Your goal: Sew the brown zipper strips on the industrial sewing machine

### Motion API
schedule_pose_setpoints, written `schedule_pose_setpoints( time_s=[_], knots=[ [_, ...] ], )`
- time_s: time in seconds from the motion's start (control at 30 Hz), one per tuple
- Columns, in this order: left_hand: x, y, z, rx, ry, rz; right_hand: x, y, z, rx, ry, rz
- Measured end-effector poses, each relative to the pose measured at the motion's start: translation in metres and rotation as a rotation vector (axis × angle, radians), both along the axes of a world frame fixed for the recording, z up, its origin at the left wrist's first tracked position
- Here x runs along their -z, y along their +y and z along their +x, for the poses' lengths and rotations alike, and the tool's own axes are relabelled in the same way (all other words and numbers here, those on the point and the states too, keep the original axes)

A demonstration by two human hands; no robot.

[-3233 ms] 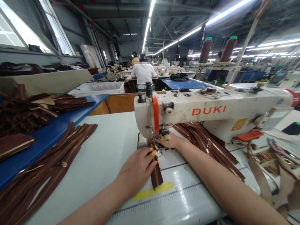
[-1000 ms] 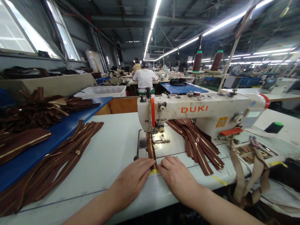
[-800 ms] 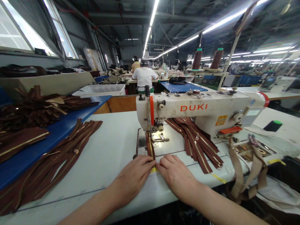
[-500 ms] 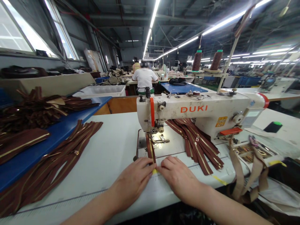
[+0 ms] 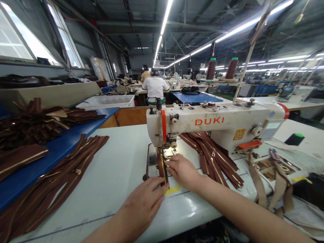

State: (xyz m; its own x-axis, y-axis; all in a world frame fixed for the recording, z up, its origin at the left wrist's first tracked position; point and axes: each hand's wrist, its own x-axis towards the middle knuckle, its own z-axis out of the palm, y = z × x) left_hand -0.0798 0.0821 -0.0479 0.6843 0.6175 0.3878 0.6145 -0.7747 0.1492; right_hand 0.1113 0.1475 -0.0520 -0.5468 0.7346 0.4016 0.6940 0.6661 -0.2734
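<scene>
A brown zipper [image 5: 162, 165] with gold teeth runs lengthwise under the presser foot of the white sewing machine [image 5: 187, 118]. My left hand [image 5: 148, 195] is closed on the zipper's near end, beside yellow tape [image 5: 172, 190] on the table. Farther up, close to the needle area, my right hand [image 5: 181, 170] has its fingertips pressed together at the zipper's right edge. Right of it, a bunch of brown zippers [image 5: 212, 155] lies under the machine arm. More long brown zippers [image 5: 68, 172] lie on the table to the left.
A blue surface [image 5: 60, 145] on the left carries piled brown pieces. At right stands a tray of small metal parts [image 5: 273, 167], with beige straps [image 5: 260, 189] hanging over the table's front edge. Thread cones [image 5: 211, 69] stand behind the machine. A person in white [image 5: 155, 87] sits ahead.
My right hand has moved forward along the zipper, from its near end up toward the presser foot. My left hand stays at the near end, slightly closer to me.
</scene>
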Motion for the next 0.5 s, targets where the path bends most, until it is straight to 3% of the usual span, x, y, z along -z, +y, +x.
schedule_pose_setpoints(
  time_s=[0.33,0.5],
  knots=[
    [0.0021,0.0016,0.0011,0.01,-0.005,-0.014,0.0008,-0.0049,-0.0022,-0.074,-0.164,0.146],
    [0.0042,0.0025,0.0003,0.006,0.008,-0.01,-0.0013,-0.0082,-0.0021,-0.067,-0.198,0.136]
  ],
)
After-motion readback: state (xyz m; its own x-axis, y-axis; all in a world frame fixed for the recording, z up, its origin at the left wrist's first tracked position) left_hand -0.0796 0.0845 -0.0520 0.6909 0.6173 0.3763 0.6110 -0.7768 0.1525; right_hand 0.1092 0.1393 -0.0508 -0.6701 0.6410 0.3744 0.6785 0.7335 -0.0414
